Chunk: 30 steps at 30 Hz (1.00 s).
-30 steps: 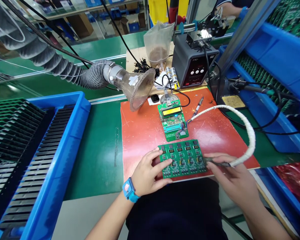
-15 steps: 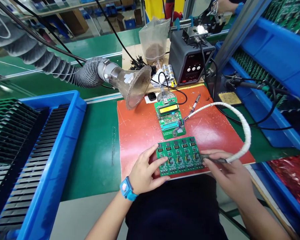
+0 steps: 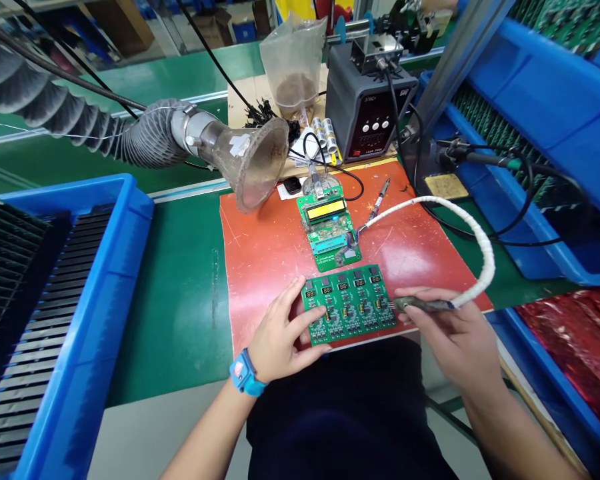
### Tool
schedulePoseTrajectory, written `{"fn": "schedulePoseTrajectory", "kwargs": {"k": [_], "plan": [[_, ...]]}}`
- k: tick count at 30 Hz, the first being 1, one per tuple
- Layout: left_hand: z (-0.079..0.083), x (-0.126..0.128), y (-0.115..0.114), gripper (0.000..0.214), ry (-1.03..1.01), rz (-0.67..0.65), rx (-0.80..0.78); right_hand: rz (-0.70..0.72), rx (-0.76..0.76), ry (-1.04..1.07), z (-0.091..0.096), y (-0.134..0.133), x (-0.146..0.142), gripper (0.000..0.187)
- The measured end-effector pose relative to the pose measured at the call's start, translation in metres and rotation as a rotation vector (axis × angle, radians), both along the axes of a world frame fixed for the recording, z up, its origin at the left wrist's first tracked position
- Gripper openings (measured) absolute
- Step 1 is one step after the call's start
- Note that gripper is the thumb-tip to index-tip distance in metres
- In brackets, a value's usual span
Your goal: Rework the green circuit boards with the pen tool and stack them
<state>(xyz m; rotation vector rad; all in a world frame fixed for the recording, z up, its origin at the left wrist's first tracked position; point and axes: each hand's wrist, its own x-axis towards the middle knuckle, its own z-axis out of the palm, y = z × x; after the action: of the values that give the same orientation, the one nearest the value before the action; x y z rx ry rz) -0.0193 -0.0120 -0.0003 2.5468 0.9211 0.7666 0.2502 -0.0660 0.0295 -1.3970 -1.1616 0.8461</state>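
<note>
1. Blue plastic crate [image 3: 115, 267], far L: filled w/ rows of black slotted racks [image 3: 35, 300]; stands on the green bench top [image 3: 180, 300].
2. Grey ribbed extraction hose [image 3: 130, 137] w/ clear funnel hood [image 3: 255, 163]: enters from upper L; hood mouth hangs over the rear L corner of the mat.
3. Orange-red work mat [image 3: 265, 247], bench centre: scuffed; bears both boards.
4. Dark grey soldering station [image 3: 365, 113]: behind the mat, rear R. A clear plastic bag [image 3: 293, 63] w/ brown contents stands just L of it.
5. White spiral-wrapped cable [image 3: 483, 250]: arcs from the small board, over the R side of the mat, to the probe.
6. Green circuit panel [image 3: 350, 303] w/ five small displays along its far edge: lies flat at the near edge of the mat, between the two hands.
7. L hand [image 3: 277, 333]: open, fingers spread, tips pressed flat on the L end of the panel; nothing gripped. Blue wristwatch [image 3: 243, 375] on the wrist.
8. R hand [image 3: 455, 333]: closed round the probe, thumb + fingers pinching it; sits just R of the panel.
9. Small green board w/ yellow LCD [image 3: 330, 230]: mid-mat, just behind the panel, not touching it.
10. Thin metal probe [image 3: 420, 305] at the cable end: lies approx. level, tip pointing L at the R edge of the panel; actual contact too small to tell.
</note>
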Motion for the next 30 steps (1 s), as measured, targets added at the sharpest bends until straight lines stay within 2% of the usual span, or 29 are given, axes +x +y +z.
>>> {"fn": "schedulePoseTrajectory", "kwargs": {"k": [4, 12, 19, 30], "plan": [[0.000, 0.000, 0.000, 0.054, 0.001, 0.008, 0.002, 0.042, 0.020, 0.020, -0.003, -0.001, -0.009, 0.018], [0.000, 0.000, 0.000, 0.054, -0.002, 0.011, -0.013, 0.107, 0.026, -0.099, -0.011, 0.001, -0.014, 0.017], [0.000, 0.000, 0.000, 0.055, -0.003, 0.005, -0.011, 0.165, 0.036, -0.280, -0.006, 0.003, -0.012, 0.018], [-0.002, 0.000, -0.001, 0.054, -0.013, 0.015, 0.009, 0.030, 0.078, -0.268, -0.013, 0.003, -0.022, 0.015]]}}
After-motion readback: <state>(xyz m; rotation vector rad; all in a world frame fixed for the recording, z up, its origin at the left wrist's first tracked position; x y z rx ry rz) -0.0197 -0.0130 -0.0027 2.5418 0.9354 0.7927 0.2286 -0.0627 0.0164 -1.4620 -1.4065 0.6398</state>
